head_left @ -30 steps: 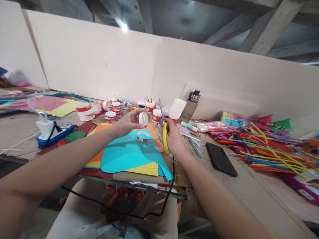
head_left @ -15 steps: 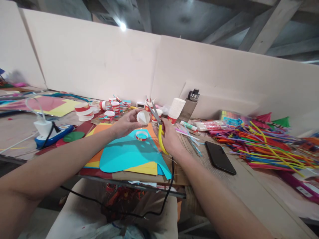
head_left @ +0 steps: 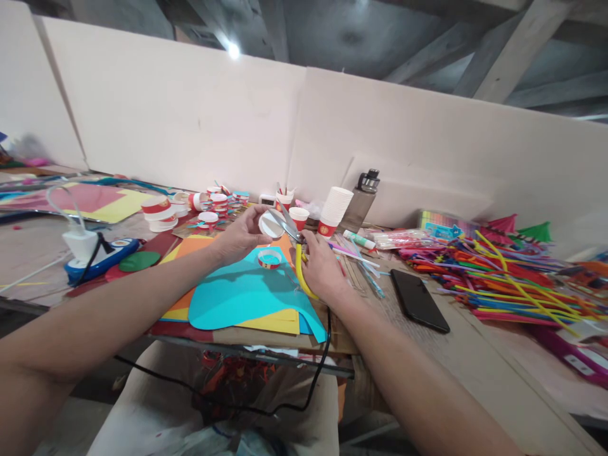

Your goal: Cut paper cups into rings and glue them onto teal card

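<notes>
Left hand (head_left: 240,239): I'm seeing its fingers pinching the left side of the cup piece (head_left: 266,229).
Cup piece: It is hanging above the far part of the blue sheet (head_left: 247,294), its white round face turning up toward my camera.
Right hand (head_left: 325,266): Its fingers are wrapping the yellow grips of the scissors (head_left: 299,259), just right of the cup piece.
Scissors: The blades are standing apart, pointing far and left and overlapping the cup piece in my view; I cannot tell whether they are touching it.
Steady hold: Judging this as trimming, I'd be bracing the rim lightly, since thin paper is probably buckling under a hard pinch.
Turning: I'd be feeding the cup piece round into the blades, in short bites, rather than twisting the right wrist.
Fingertips: I'd be holding the left ones behind the cutting line.
Cup ring (head_left: 269,265): It is resting on the blue sheet, nearer than the cup piece.
</notes>
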The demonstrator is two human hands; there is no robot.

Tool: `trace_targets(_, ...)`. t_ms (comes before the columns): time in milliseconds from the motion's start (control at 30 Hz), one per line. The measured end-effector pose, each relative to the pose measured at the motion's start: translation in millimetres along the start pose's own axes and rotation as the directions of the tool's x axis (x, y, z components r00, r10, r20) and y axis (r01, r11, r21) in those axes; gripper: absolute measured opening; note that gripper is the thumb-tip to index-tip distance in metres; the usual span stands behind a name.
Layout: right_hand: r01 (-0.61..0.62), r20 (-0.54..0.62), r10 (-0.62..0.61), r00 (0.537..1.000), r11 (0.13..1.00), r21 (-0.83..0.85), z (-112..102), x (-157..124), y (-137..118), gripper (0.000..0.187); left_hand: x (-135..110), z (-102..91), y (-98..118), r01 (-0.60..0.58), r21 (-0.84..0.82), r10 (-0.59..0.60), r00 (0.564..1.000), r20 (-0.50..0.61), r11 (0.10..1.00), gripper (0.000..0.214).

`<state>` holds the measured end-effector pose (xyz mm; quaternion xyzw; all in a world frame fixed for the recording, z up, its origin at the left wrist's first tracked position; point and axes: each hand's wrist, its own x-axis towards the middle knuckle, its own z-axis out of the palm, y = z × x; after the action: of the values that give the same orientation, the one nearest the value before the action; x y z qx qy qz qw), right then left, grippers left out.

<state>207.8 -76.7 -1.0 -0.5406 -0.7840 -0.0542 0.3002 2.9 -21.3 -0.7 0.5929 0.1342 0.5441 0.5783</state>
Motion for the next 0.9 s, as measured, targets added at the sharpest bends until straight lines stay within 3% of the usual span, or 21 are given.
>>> trace_targets(567, -0.017, 0.02, 0.017, 1.0, 1.0, 0.011, -1.6, -1.2, 3.1, 0.042, -1.4, -0.2, 0.8, 0.063, -0.002, -0.063, 0.998, -0.003, 0.998, 0.062)
trace_targets(900, 0.05, -0.016, -0.05, 0.999, 0.999, 0.01, 5.2, 1.4, 10.3, 0.041, -0.3, -0.6, 0.0, 0.044, 0.033, -0.044, 0.999, 0.016, 0.998, 0.058)
